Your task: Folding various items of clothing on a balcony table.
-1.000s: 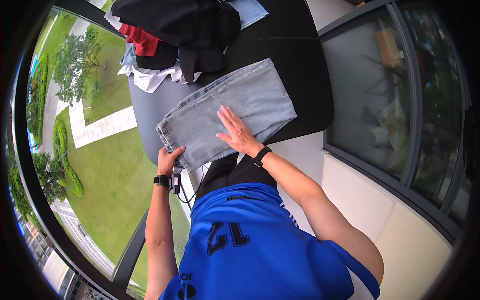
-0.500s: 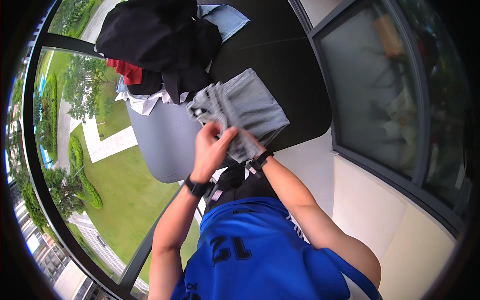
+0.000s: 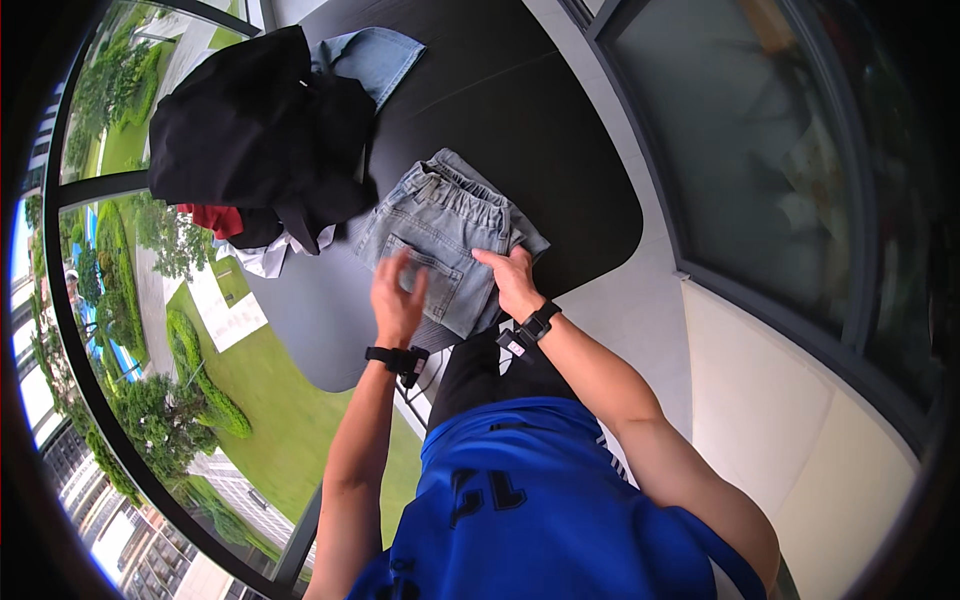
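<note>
Folded light grey-blue jeans (image 3: 440, 235) lie on the black table near its front edge. Their gathered elastic waistband points to the far side, and a back pocket faces up. My left hand (image 3: 400, 295) is over the near left part of the jeans beside the pocket, its fingers apart and slightly blurred. At the right edge, my right hand (image 3: 515, 282) has its thumb on top of the denim, with the other fingers partly hidden behind the fold. Both wrists wear black bands with small devices.
A heap of clothes with a large black garment (image 3: 255, 130) on top stands at the far left of the table (image 3: 530, 130). A red cloth (image 3: 215, 220), white cloth and light blue denim (image 3: 375, 60) stick out from it. Windows line the left; a dark-framed glass panel (image 3: 740, 170) is at right.
The jeans, bunched in my hands before, now lie flatter with waistband and pocket showing. My right hand has moved out from under the fabric to its right edge; my left hand has lifted off.
</note>
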### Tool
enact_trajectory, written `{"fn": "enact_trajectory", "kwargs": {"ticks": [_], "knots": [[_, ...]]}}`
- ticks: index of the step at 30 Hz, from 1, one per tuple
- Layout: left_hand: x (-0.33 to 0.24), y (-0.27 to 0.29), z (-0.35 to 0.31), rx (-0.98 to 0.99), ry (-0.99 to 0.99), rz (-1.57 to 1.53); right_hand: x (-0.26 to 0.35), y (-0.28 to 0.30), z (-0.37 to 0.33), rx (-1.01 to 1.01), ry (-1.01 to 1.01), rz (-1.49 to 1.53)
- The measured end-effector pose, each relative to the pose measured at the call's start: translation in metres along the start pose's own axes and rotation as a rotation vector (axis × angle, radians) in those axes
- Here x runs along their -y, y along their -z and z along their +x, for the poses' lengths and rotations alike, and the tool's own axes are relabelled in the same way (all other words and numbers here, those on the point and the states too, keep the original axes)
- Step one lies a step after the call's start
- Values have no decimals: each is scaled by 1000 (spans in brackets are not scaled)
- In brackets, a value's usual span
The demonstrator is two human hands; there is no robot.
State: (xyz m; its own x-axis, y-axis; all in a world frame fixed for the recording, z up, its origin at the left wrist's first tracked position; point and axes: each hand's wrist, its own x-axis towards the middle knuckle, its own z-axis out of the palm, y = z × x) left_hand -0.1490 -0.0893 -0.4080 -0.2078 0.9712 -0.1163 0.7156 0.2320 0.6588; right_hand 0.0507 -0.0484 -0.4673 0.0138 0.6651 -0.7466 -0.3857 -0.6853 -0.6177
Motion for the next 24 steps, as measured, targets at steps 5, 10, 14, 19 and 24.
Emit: {"fn": "enact_trajectory", "kwargs": {"ticks": [5,10,14,19,24], "knots": [[24,15,47,-152,-13,240,6,28,-15,252,220,-30],[40,2,62,86,58,246,14,55,-7,73,-84,160],[48,-4,71,-26,115,168,11,60,12,-11,21,14],[52,-12,35,164,256,234,36,73,30,-128,352,-445],[9,-14,-21,59,314,146,77,81,7,-267,794,-866]]}}
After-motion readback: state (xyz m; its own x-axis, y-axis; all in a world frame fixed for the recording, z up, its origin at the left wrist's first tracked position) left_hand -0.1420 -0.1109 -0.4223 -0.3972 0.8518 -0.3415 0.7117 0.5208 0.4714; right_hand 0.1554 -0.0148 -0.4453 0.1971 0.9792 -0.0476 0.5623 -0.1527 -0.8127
